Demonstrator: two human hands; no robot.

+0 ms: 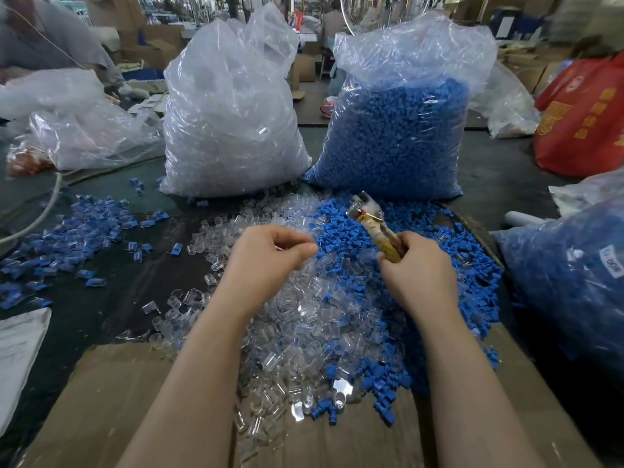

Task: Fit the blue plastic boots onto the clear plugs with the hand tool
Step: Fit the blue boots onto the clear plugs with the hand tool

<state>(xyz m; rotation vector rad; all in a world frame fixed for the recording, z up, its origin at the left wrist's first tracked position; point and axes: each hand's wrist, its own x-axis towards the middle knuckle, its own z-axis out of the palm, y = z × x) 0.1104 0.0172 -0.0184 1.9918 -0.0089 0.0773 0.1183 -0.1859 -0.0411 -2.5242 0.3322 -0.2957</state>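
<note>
Nearest me, a cardboard sheet (111, 400) carries the heap of clear plugs (297, 332) and blue boots (439, 265). My left hand (266, 258) is curled, thumb against fingertips; whether it pinches a plug I cannot tell. My right hand (418, 271) grips the hand tool (374, 224), its head tilted up over the boots. Beyond stand two bulk bags (229, 123).

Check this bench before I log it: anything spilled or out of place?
Nothing is damaged. Loose clear plugs and blue boots lie heaped across the cardboard, apparently the working pile. Fitted pieces lie scattered to the left.
</note>
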